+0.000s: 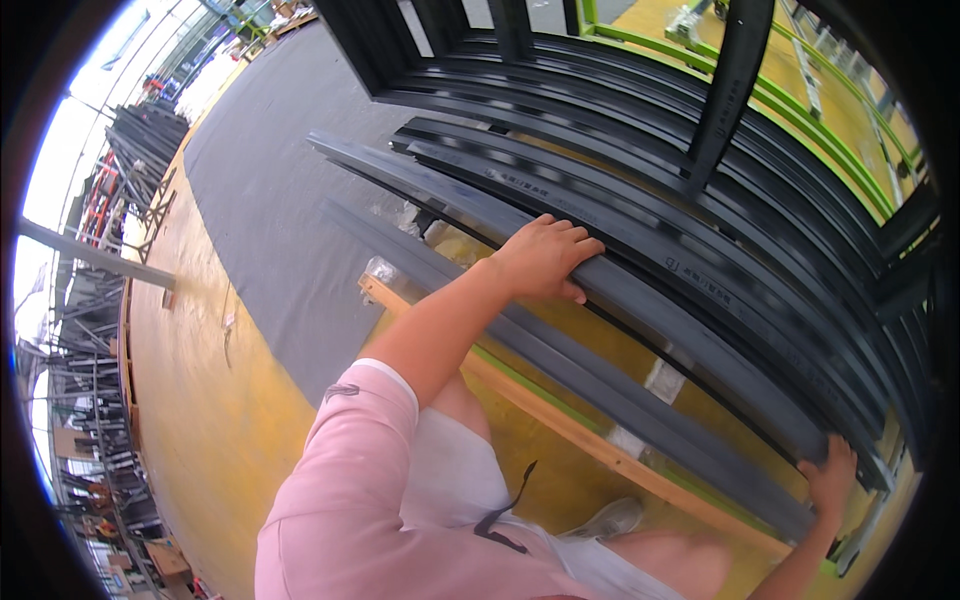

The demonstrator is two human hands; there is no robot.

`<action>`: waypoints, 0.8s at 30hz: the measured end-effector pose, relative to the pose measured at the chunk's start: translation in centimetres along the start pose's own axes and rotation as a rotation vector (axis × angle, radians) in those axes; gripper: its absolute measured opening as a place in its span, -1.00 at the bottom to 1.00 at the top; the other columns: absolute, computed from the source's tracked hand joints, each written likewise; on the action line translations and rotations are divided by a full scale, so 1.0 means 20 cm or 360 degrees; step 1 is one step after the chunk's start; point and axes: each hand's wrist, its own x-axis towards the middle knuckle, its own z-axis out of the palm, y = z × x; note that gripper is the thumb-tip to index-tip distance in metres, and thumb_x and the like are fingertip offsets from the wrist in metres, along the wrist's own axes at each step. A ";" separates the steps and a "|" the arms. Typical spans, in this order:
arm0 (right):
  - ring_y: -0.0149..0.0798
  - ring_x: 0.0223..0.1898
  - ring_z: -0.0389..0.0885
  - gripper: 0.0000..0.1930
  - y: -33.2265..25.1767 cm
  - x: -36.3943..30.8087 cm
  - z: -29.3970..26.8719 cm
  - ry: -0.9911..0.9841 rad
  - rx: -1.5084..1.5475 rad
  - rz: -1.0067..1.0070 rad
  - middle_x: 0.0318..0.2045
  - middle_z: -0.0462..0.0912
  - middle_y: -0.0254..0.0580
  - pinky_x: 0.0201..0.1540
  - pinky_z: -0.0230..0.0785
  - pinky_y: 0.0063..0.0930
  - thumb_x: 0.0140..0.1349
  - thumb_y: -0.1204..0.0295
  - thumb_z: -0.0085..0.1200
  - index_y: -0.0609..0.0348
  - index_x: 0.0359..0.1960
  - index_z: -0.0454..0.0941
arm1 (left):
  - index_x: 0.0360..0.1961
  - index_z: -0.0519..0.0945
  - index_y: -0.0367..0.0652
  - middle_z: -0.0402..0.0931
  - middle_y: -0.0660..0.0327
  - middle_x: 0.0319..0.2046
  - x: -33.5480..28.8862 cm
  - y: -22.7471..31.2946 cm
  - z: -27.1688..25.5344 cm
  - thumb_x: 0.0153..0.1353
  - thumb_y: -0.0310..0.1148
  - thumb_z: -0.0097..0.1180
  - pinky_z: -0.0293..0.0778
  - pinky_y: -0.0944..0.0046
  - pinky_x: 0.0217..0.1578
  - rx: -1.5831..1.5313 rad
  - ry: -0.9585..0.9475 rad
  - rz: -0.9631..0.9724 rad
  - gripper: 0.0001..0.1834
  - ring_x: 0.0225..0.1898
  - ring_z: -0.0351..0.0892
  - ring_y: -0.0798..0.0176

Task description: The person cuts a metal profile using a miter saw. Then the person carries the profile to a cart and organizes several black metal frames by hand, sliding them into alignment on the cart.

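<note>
A long dark grey metal profile [680,310] runs slantwise across the middle, from far left to near right. My left hand [548,257] is closed over its upper edge, fingers on the far side and thumb on the near side. Toward the near right end, my right hand [832,474] grips the same profile, its fingers partly hidden. Closer to me lies another grey profile [600,385], apart from both hands. Beyond the held one, several black profiles [600,215] lie side by side, some with small printed marks.
Black frames [720,110] stand upright at the back right, with a green metal rack [640,45] behind. A wooden bar [560,430] lies in front of my legs. Grey matting [270,150] covers part of the yellow floor [200,400]. Racks of profiles [90,400] line the far left.
</note>
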 end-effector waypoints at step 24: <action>0.22 0.09 0.57 -0.19 -1.50 0.46 -0.07 -0.0255 0.0351 -0.0755 0.08 0.61 0.11 0.11 0.41 0.02 -0.13 0.28 0.54 0.20 0.22 0.46 | -0.04 0.63 -0.07 0.62 0.29 -0.19 0.06 0.37 0.16 -0.05 0.11 0.46 0.35 0.17 -0.02 -0.0226 0.0180 0.0293 -0.36 -0.06 0.58 0.19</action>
